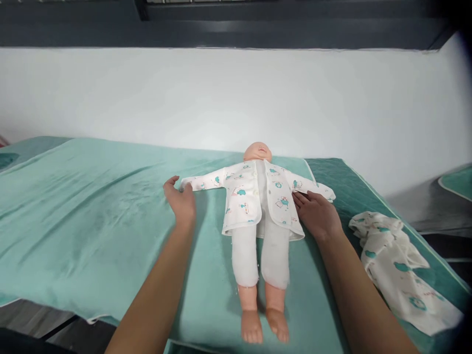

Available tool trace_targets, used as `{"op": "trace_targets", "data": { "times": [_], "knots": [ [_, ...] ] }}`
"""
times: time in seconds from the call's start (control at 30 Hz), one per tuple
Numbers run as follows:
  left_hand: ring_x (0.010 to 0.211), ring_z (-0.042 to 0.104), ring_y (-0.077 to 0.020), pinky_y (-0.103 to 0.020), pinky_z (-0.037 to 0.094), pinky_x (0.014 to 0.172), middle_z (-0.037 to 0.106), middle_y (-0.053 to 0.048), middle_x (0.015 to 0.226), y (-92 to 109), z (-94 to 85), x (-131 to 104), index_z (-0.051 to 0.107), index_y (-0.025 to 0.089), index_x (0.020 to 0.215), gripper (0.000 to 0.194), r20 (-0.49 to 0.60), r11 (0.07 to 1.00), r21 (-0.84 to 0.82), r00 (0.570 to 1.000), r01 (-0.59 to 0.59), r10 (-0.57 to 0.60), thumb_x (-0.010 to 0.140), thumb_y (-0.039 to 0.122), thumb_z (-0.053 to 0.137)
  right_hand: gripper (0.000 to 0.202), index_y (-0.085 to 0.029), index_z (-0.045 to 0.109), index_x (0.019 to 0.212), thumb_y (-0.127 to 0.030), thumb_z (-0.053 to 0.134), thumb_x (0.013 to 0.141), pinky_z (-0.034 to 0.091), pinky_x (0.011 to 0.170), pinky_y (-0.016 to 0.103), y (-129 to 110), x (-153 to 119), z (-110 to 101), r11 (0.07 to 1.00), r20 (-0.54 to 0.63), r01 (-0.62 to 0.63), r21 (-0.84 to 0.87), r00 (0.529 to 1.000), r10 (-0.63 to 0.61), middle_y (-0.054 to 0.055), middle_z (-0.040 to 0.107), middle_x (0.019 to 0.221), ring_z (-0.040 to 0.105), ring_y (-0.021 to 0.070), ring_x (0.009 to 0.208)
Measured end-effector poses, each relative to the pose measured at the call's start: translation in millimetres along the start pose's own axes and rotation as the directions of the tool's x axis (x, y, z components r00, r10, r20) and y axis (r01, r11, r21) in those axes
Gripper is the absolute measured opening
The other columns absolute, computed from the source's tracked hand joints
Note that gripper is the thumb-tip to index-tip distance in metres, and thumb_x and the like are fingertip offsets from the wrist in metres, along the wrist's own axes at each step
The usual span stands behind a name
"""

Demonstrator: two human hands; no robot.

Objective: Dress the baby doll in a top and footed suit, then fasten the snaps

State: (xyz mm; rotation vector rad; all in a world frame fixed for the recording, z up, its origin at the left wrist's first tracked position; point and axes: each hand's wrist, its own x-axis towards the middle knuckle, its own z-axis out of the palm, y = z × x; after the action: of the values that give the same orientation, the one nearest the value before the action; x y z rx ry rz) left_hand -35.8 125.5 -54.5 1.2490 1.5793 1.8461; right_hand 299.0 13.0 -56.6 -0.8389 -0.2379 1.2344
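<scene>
A baby doll (244,263) lies on its back with its feet toward me, arms spread to both sides. It wears a white baby jacket (241,194) with teal and red prints, its front unfastened. The doll's torso and legs are white, its head and feet skin-toned. My left hand (180,200) is at the cuff of the sleeve on the left, thumb and fingers apart around the sleeve end. My right hand (317,212) lies beside the jacket under the other sleeve, fingers stretched toward the armpit. That sleeve's end hangs past the doll's hand, which is hidden.
A crumpled white printed garment (398,275) lies to the right on a darker green quilted mat (332,169). A light green cover (92,221) spreads under the doll and to the left. Behind stands a white wall (206,98), with a dark frame (236,27) above.
</scene>
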Motion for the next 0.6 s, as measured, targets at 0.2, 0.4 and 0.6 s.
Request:
{"op": "trace_targets", "data": {
  "times": [0.2, 0.4, 0.6],
  "knots": [
    [0.115, 0.057, -0.0195, -0.032, 0.046, 0.098, 0.061, -0.005, 0.120, 35.7, -42.3, -79.3, 0.059, 0.024, 0.112, 0.024, 0.256, 0.991, -0.025, 0.957, -0.133, 0.135, 0.087, 0.026, 0.061, 0.040, -0.027, 0.061, 0.115, -0.013, 0.069, 0.078, 0.053, 0.100, 0.034, 34.8, -87.5, -20.2, 0.848, -0.049, 0.432, -0.307, 0.883, -0.467, 0.003, 0.068, 0.121, 0.065, 0.0171, 0.111],
    [0.089, 0.064, -0.0189, -0.030, 0.050, 0.079, 0.068, -0.003, 0.096, 41.0, -104.6, -145.4, 0.064, 0.024, 0.099, 0.016, 0.396, 0.988, 0.107, 0.916, -0.115, 0.064, 0.089, 0.036, 0.061, 0.044, -0.031, 0.066, 0.119, -0.019, 0.073, 0.077, 0.028, 0.120, 0.049, 38.6, -176.4, -57.7, 0.440, 0.203, 0.480, -0.759, 0.816, -0.541, 0.003, 0.060, 0.133, 0.052, 0.0243, 0.126],
    [0.083, 0.064, -0.0200, -0.031, 0.050, 0.074, 0.069, -0.003, 0.093, 42.0, -167.1, -191.9, 0.066, 0.026, 0.099, 0.018, 0.573, 0.976, 0.168, 0.820, -0.139, 0.018, 0.089, 0.039, 0.059, 0.041, -0.028, 0.064, 0.113, -0.027, 0.074, 0.073, 0.009, 0.120, 0.060, -30.1, -173.4, -103.9, -0.075, 0.408, 0.477, -0.876, 0.646, -0.646, 0.007, 0.052, 0.144, 0.029, 0.0330, 0.144]
  ]
}}
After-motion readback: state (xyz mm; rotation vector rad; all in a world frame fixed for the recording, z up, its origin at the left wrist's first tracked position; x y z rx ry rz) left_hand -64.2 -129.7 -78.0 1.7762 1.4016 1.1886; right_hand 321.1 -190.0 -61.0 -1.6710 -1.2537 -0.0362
